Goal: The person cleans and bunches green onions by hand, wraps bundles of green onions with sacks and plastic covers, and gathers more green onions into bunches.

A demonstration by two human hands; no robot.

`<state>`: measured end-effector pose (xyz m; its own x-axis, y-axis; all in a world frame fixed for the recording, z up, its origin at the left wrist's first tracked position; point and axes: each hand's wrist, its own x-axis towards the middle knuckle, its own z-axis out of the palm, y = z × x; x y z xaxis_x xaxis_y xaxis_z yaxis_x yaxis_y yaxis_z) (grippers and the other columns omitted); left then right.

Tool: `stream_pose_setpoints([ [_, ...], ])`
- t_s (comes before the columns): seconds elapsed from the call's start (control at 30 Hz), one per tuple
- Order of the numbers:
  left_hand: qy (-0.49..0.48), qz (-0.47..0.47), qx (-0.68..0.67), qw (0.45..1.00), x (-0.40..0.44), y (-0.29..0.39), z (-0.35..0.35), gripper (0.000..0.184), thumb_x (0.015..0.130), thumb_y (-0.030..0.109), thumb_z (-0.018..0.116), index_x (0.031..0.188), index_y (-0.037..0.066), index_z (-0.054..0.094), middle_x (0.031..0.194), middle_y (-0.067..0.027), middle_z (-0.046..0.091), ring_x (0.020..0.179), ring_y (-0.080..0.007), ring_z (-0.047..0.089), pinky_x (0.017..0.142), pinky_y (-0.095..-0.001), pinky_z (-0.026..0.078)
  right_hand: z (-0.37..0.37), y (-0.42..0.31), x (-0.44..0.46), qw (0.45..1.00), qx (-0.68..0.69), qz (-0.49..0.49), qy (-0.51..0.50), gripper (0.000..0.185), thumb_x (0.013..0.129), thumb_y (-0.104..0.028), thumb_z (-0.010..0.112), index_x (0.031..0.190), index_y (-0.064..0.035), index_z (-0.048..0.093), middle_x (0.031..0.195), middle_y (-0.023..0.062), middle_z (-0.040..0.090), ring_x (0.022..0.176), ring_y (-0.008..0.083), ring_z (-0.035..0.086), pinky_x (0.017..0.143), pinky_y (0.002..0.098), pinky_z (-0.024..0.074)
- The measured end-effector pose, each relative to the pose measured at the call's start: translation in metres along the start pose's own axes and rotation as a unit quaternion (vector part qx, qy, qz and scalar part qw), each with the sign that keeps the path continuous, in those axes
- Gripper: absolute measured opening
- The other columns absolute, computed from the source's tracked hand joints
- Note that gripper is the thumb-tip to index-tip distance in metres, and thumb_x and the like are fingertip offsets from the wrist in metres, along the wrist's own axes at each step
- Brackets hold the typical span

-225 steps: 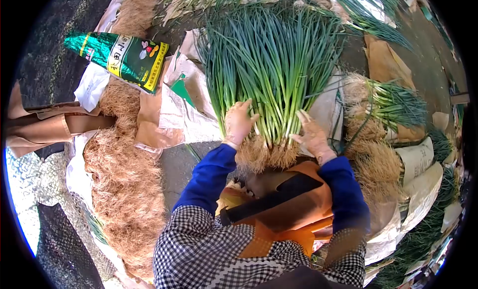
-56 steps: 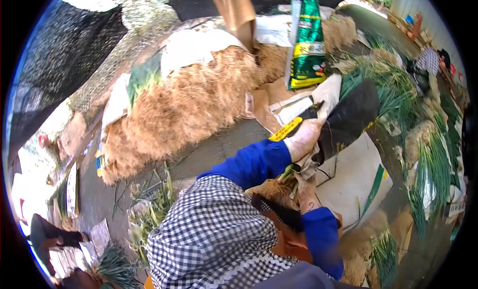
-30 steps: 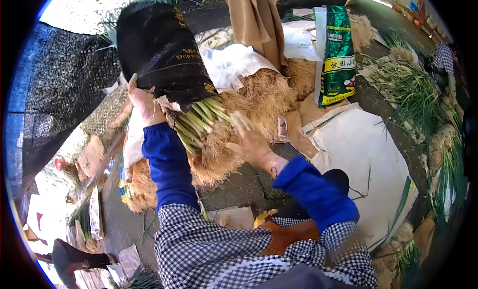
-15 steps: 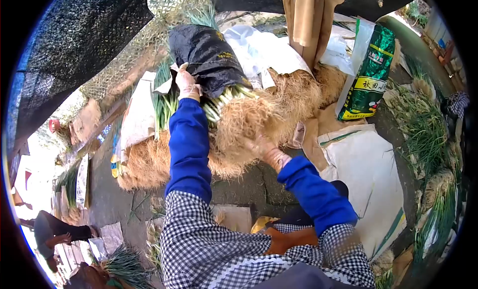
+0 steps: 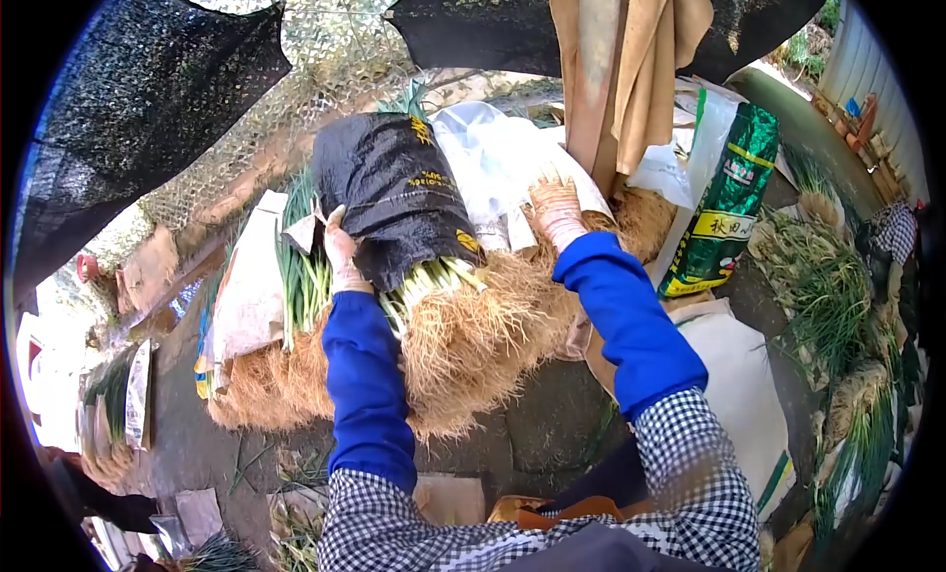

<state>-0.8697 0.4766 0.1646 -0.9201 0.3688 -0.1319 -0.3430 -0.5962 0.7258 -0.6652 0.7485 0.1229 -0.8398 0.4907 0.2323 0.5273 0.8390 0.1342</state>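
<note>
Lining the dark floor (image 5: 522, 426), onion bundles (image 5: 468, 340) lie near black netting (image 5: 158, 99).

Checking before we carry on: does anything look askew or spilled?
Loose green strands lie on the dark floor left of the left sleeve, apart from the wrapped bundle, like stray scraps. Nothing else stands out.

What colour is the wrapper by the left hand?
The wrapper is black with yellow print; head view.

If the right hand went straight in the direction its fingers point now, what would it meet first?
Probably the white sheet just ahead of the right hand; whether they touch already is unclear.
</note>
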Motion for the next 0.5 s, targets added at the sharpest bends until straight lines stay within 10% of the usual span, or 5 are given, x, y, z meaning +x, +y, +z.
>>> stream_pose_setpoints([
  [0.1,0.008,0.074,0.016,0.997,0.019,-0.009,-0.022,0.029,0.082,0.021,0.048,0.1,0.002,0.059,0.097,-0.0155,0.063,0.083,-0.0294,0.063,0.076,-0.04,0.052,0.016,0.002,0.039,0.996,-0.072,-0.016,-0.051,0.047,0.083,-0.039,0.05,0.125,-0.0183,0.048,0.145,0.0065,0.026,0.136,0.0286,0.013,0.103,0.0591,0.0126],
  [0.23,-0.014,-0.041,-0.047,0.998,0.008,-0.005,-0.013,0.03,0.079,0.018,0.052,0.103,0.002,0.058,0.098,-0.0122,0.063,0.083,-0.0286,0.061,0.078,-0.0398,0.051,-0.003,0.052,0.061,0.98,0.065,0.099,-0.157,0.029,0.083,-0.03,0.05,0.104,-0.0123,0.059,0.123,0.0096,0.051,0.112,0.0252,0.05,0.087,0.0416,0.0431],
  [0.3,-0.01,-0.059,-0.029,0.998,-0.003,0.001,-0.001,0.029,0.078,0.019,0.054,0.101,0.002,0.059,0.097,-0.0114,0.063,0.081,-0.0286,0.061,0.078,-0.0395,0.051,0.024,0.114,0.015,0.93,0.275,0.14,0.201,0.02,0.084,-0.021,0.047,0.091,-0.0081,0.06,0.103,0.011,0.059,0.085,0.0272,0.06,0.067,0.0372,0.0488],
  [0.37,-0.003,0.002,-0.005,1.0,0.031,-0.01,-0.032,0.025,0.084,0.015,0.047,0.101,0.004,0.06,0.097,-0.0118,0.063,0.082,-0.027,0.061,0.078,-0.0378,0.05,0.028,0.19,-0.052,0.94,0.079,0.057,0.327,0.016,0.083,-0.016,0.048,0.085,-0.0052,0.06,0.09,0.012,0.061,0.072,0.0288,0.059,0.06,0.0358,0.0483],
  [0.5,-0.041,0.039,0.056,0.997,0.054,-0.014,-0.053,0.03,0.088,0.015,0.038,0.106,0.003,0.06,0.103,-0.0129,0.061,0.09,-0.0268,0.06,0.081,-0.0373,0.05,0.014,0.27,-0.207,0.513,0.67,0.434,0.313,0.018,0.087,-0.019,0.051,0.095,-0.0053,0.059,0.074,0.0053,0.056,0.056,0.0169,0.052,0.046,0.0255,0.0423],
])
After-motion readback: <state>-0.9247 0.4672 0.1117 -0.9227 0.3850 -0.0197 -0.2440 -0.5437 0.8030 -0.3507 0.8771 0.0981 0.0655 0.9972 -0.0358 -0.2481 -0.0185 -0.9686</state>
